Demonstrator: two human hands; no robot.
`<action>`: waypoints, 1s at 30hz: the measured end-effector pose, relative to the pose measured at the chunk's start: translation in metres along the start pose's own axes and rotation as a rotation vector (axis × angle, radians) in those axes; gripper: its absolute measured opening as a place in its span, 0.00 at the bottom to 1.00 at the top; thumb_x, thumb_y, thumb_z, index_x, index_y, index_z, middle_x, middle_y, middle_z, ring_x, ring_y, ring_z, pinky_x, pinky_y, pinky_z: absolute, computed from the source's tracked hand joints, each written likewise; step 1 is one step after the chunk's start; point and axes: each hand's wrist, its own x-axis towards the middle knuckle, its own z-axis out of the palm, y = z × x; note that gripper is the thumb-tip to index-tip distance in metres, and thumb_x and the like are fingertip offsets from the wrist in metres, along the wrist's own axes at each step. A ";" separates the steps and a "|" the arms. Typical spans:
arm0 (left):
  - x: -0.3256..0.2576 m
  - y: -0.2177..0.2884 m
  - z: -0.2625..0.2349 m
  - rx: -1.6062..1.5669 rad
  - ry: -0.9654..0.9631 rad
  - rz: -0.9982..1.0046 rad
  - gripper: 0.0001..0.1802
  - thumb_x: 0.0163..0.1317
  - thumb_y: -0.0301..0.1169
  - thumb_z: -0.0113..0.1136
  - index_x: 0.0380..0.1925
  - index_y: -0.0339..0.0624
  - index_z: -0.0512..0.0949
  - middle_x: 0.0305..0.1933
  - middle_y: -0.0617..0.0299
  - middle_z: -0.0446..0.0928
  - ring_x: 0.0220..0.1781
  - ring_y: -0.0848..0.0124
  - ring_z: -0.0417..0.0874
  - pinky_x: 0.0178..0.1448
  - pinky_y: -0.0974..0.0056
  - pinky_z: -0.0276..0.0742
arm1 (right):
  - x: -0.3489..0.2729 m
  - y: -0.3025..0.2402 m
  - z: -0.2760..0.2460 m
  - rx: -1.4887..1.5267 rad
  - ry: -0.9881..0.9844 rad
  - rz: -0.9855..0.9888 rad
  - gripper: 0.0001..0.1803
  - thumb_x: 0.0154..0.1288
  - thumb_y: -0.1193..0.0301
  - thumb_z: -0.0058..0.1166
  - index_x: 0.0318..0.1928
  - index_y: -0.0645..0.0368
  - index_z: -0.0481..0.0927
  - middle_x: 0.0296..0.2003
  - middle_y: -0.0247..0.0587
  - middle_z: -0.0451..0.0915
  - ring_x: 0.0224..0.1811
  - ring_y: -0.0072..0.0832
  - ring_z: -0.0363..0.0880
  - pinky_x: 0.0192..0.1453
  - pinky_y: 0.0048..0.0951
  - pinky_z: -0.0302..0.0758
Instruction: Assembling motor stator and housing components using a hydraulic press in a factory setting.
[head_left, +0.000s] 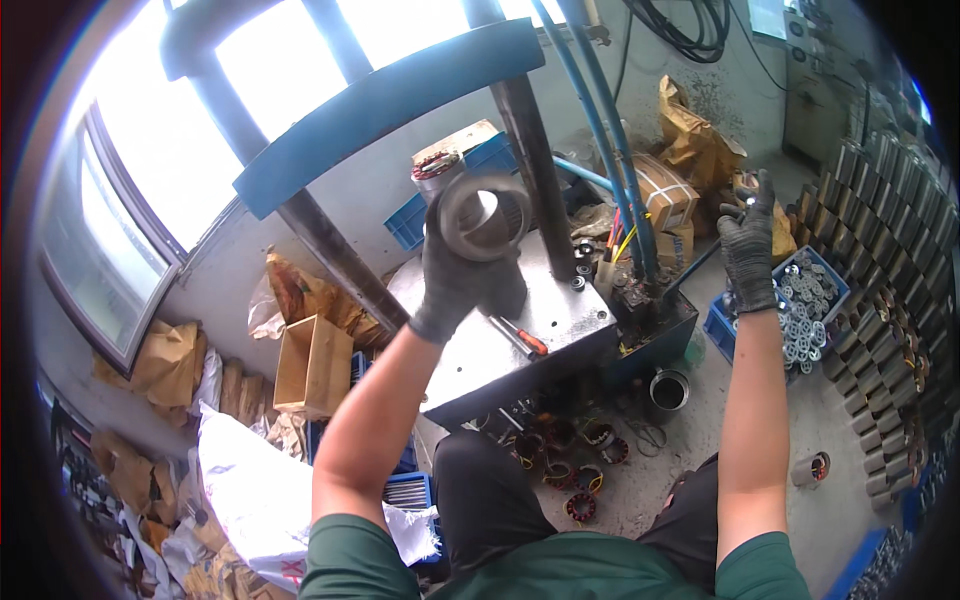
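Right now, your left hand [450, 280] has the metal sleeve [488, 240] just above the middle of the frame, in front of the bright steel plate [575, 305]; whether it touches the plate, you can't tell from here. Your fingers curl round its left and lower side, tips mostly hidden, probably to steady it while leaving its open end facing you. Your right hand [748, 250] is raised at right, one finger pointing up and the rest bent, close by the dark lever [695, 268], perhaps to keep it within reach; whether those fingers grip anything isn't clear. The screwdriver [530, 340] lies at the plate's near edge, seemingly kept handy. Your sleeve looks dull grey, hollow and thick-rimmed, its round bore catching a bright patch of light.
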 end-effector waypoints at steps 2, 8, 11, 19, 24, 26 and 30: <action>0.029 -0.003 -0.004 0.312 0.027 0.229 0.49 0.45 0.33 0.85 0.68 0.39 0.69 0.61 0.52 0.79 0.63 0.60 0.82 0.65 0.57 0.81 | 0.001 -0.002 -0.003 -0.024 -0.001 -0.008 0.55 0.59 0.87 0.53 0.84 0.47 0.46 0.59 0.50 0.71 0.46 0.27 0.79 0.53 0.26 0.82; 0.092 -0.023 -0.011 0.562 -0.052 0.141 0.59 0.37 0.38 0.89 0.72 0.44 0.65 0.65 0.48 0.77 0.69 0.55 0.79 0.73 0.54 0.77 | 0.002 -0.004 0.001 -0.025 0.010 0.032 0.54 0.61 0.86 0.55 0.84 0.47 0.45 0.59 0.50 0.71 0.46 0.26 0.79 0.54 0.28 0.82; 0.107 -0.033 -0.024 0.595 -0.109 0.129 0.59 0.39 0.36 0.86 0.73 0.42 0.64 0.63 0.47 0.76 0.66 0.56 0.79 0.71 0.55 0.78 | 0.000 -0.005 0.005 0.050 0.028 0.002 0.52 0.61 0.89 0.51 0.83 0.48 0.50 0.60 0.47 0.73 0.50 0.26 0.81 0.56 0.26 0.81; 0.136 -0.076 -0.030 0.428 -0.166 0.064 0.60 0.38 0.30 0.85 0.74 0.35 0.61 0.58 0.48 0.82 0.58 0.59 0.85 0.70 0.58 0.77 | 0.000 -0.004 0.007 -0.013 0.028 0.027 0.51 0.61 0.89 0.50 0.83 0.49 0.50 0.59 0.47 0.72 0.50 0.26 0.79 0.57 0.26 0.80; 0.163 -0.089 -0.030 0.388 -0.151 -0.060 0.58 0.37 0.33 0.86 0.70 0.33 0.65 0.53 0.50 0.84 0.54 0.61 0.87 0.65 0.57 0.81 | -0.003 -0.009 0.003 0.026 0.042 0.027 0.51 0.61 0.89 0.50 0.83 0.48 0.50 0.59 0.48 0.72 0.49 0.26 0.78 0.56 0.26 0.81; 0.167 -0.082 -0.035 0.394 -0.173 -0.132 0.56 0.37 0.34 0.86 0.68 0.32 0.66 0.53 0.50 0.84 0.54 0.61 0.87 0.62 0.57 0.84 | -0.004 -0.014 0.000 0.022 0.043 0.031 0.51 0.61 0.89 0.51 0.83 0.48 0.50 0.59 0.49 0.72 0.49 0.26 0.78 0.56 0.26 0.81; 0.166 -0.086 -0.058 0.128 -0.139 -0.295 0.45 0.44 0.33 0.83 0.61 0.32 0.70 0.52 0.50 0.83 0.50 0.64 0.88 0.52 0.58 0.87 | -0.009 -0.026 0.007 0.030 0.009 0.075 0.50 0.62 0.89 0.52 0.83 0.49 0.51 0.60 0.49 0.73 0.49 0.26 0.78 0.56 0.26 0.81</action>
